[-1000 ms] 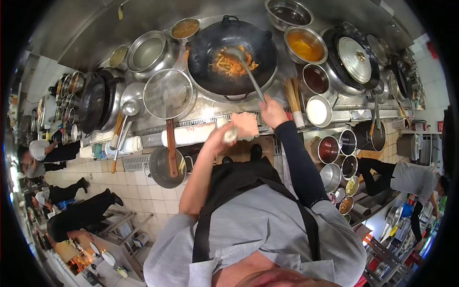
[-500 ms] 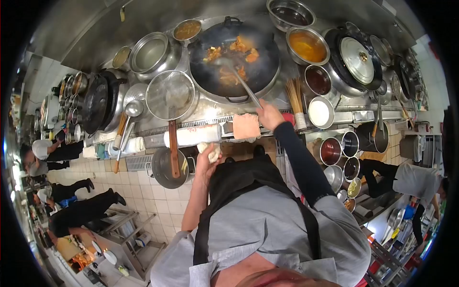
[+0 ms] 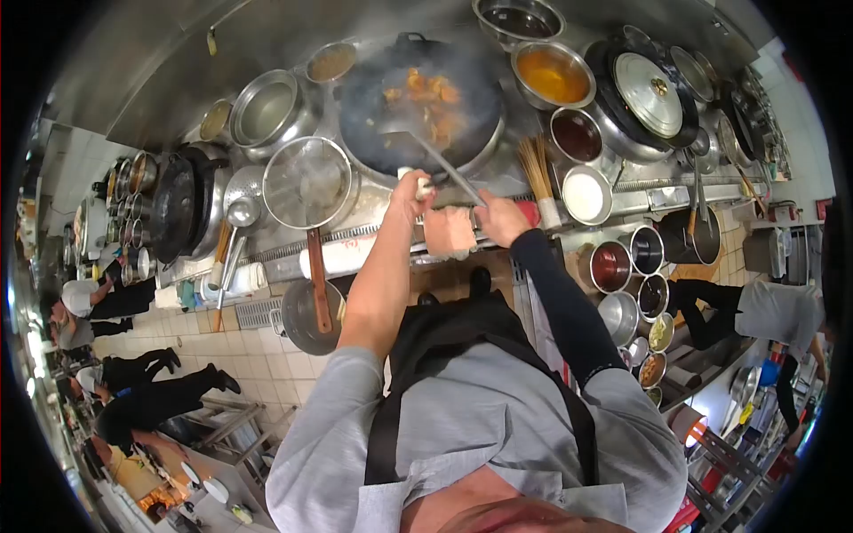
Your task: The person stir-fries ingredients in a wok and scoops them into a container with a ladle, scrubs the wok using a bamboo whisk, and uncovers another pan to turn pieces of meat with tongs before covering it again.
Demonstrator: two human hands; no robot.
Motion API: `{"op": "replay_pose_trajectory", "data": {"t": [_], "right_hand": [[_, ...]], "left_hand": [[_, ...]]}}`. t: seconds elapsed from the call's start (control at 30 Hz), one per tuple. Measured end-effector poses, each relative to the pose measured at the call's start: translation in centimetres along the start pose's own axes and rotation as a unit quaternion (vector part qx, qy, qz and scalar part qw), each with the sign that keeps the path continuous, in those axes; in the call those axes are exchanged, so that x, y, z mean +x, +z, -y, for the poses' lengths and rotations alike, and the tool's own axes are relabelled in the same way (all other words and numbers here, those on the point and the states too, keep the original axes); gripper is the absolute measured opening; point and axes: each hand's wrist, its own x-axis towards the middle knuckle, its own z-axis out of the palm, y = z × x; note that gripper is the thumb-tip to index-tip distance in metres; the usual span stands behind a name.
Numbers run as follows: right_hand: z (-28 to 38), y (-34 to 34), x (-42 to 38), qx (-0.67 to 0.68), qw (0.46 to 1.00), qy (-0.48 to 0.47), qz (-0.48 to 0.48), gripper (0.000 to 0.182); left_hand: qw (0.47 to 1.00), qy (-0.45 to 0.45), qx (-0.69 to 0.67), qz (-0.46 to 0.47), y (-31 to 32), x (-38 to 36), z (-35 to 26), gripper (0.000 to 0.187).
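A black wok [image 3: 364,147] sits on the range ahead of me, steam rising from it. Orange-brown pieces of food [image 3: 425,89] lie in its far half. My right hand [image 3: 505,220] is closed around the handle of a long metal wok ladle [image 3: 453,173], whose head reaches into the wok, blurred by steam. At the wok's near rim, my left hand [image 3: 409,195] is closed on a folded white cloth [image 3: 423,185], beside the wok's near handle. Between and below my hands, a pinkish cloth [image 3: 450,233] hangs on the range's front edge.
Left of the wok stand a mesh strainer [image 3: 306,182] and a steel pot [image 3: 265,108]. To the right are a bowl of orange liquid [image 3: 553,75], a bamboo brush [image 3: 537,173] and a bowl of white powder [image 3: 586,195]. Other people stand at both sides, behind me.
My left hand has moved up and forward with the white cloth, from beside my apron to the wok's near rim. Food has shifted together in the wok, and steam has thickened.
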Motion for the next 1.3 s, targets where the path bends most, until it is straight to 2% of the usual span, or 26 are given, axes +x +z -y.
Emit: {"op": "replay_pose_trajectory", "data": {"t": [0.03, 0.07, 0.1, 0.17, 0.2, 0.3, 0.37, 0.43, 0.5, 0.53, 0.57, 0.63, 0.67, 0.73, 0.77, 0.83, 0.87, 0.9, 0.97, 1.0, 1.03, 1.1, 1.17, 1.23, 1.27, 1.3], "right_hand": [[0.8, -1.8, -2.2, -0.003, 1.000, 0.006, 0.016, 0.036], [1.3, -3.2, -3.8, 0.001, 0.999, 0.021, 0.028, 0.040], [1.7, -4.8, -5.0, 0.007, 0.999, 0.034, 0.037, 0.044], [1.6, -9.3, -6.9, 0.060, 0.991, -0.121, 0.011, 0.045], [5.2, -14.8, -7.4, 0.078, 0.990, -0.021, 0.114, 0.043], [6.4, -20.6, -7.4, 0.213, 0.911, 0.194, 0.295, 0.054], [6.1, -19.5, -5.3, 0.140, 0.926, 0.162, 0.312, 0.048], [5.0, -16.2, -3.3, 0.095, 0.950, 0.147, 0.260, 0.048], [1.5, -11.2, -3.0, 0.072, 0.991, 0.008, 0.110, 0.044], [0.6, -10.0, -2.9, 0.059, 0.996, -0.062, 0.031, 0.042], [1.2, -10.2, -3.4, 0.061, 0.996, -0.034, 0.050, 0.042], [3.5, -11.5, -4.4, 0.066, 0.994, 0.021, 0.090, 0.043], [4.0, -12.4, -4.9, 0.027, 0.993, 0.018, 0.116, 0.045], [4.9, -14.7, -5.9, 0.048, 0.987, -0.003, 0.152, 0.053], [5.2, -15.9, -6.4, 0.059, 0.983, -0.013, 0.171, 0.057], [4.9, -16.7, -6.0, 0.033, 0.982, -0.008, 0.186, 0.054], [4.2, -16.2, -4.7, 0.005, 0.981, 0.001, 0.195, 0.053], [3.9, -15.7, -3.9, -0.023, 0.979, 0.010, 0.201, 0.053], [3.1, -13.2, -1.7, -0.013, 0.987, -0.015, 0.162, 0.052], [1.5, -10.7, -1.4, -0.016, 0.995, -0.041, 0.093, 0.050], [0.6, -9.2, -1.3, -0.019, 0.997, -0.065, 0.025, 0.048], [2.4, -10.3, -2.7, 0.025, 0.998, -0.031, 0.051, 0.049], [3.7, -12.6, -3.5, 0.043, 0.995, -0.016, 0.090, 0.050], [4.3, -15.6, -4.5, 0.042, 0.990, -0.013, 0.136, 0.049], [5.9, -17.9, -4.6, 0.062, 0.979, 0.036, 0.193, 0.052], [7.1, -18.9, -4.3, 0.066, 0.968, 0.095, 0.222, 0.052]], "left_hand": [[1.000, -0.007, -0.024, 0.000, -0.8, 0.4, 1.2, 0.023], [0.999, 0.034, -0.025, -0.003, 0.1, -1.5, 2.4, 0.019], [0.999, 0.030, -0.038, 0.005, 1.4, -5.1, 3.0, 0.019], [0.998, 0.017, -0.059, 0.015, 3.9, -13.6, 3.7, 0.018], [0.996, -0.034, -0.066, 0.054, 3.8, -15.8, 3.0, 0.019], [0.988, -0.022, -0.145, 0.046, 4.8, -17.4, -0.4, 0.017], [0.990, 0.014, -0.134, 0.032, 2.9, -13.8, 1.6, 0.021], [0.991, 0.076, -0.112, -0.019, 1.2, -9.6, 6.1, 0.020], [0.998, 0.035, -0.038, 0.021, -0.2, -12.0, 9.9, 0.010], [0.999, 0.000, 0.035, -0.011, -2.3, -11.7, 12.0, 0.012], [0.993, -0.040, 0.104, -0.038, -4.4, -11.2, 14.1, 0.014], [0.987, -0.086, 0.132, -0.039, -5.5, -12.1, 15.9, 0.013], [0.994, -0.057, 0.070, -0.059, -4.4, -13.1, 15.6, 0.012], [0.998, 0.027, -0.026, -0.057, 0.4, -16.8, 11.2, 0.012], [0.996, 0.053, -0.077, 0.006, 1.4, -17.8, 8.6, 0.018], [0.986, 0.066, -0.150, 0.004, 4.6, -18.1, 3.1, 0.022], [0.990, 0.059, -0.126, 0.022, 4.3, -16.3, 2.0, 0.021], [0.993, 0.054, -0.101, 0.042, 3.3, -14.6, 2.1, 0.020], [0.993, 0.085, -0.075, -0.020, 1.2, -10.2, 6.5, 0.014], [0.994, 0.085, -0.066, -0.022, 0.4, -10.5, 8.8, 0.009], [0.997, 0.070, 0.013, -0.003, -2.5, -8.8, 11.3, 0.009], [0.997, -0.054, 0.059, -0.023, -5.0, -9.5, 14.4, 0.017], [0.987, -0.101, 0.109, -0.062, -2.8, -14.7, 13.5, 0.016], [1.000, -0.015, 0.006, -0.012, 1.9, -20.2, 9.7, 0.015], [0.999, -0.001, -0.046, -0.002, 3.3, -20.9, 6.9, 0.017], [0.992, 0.032, -0.110, -0.044, 5.4, -20.7, 4.4, 0.012]]}}
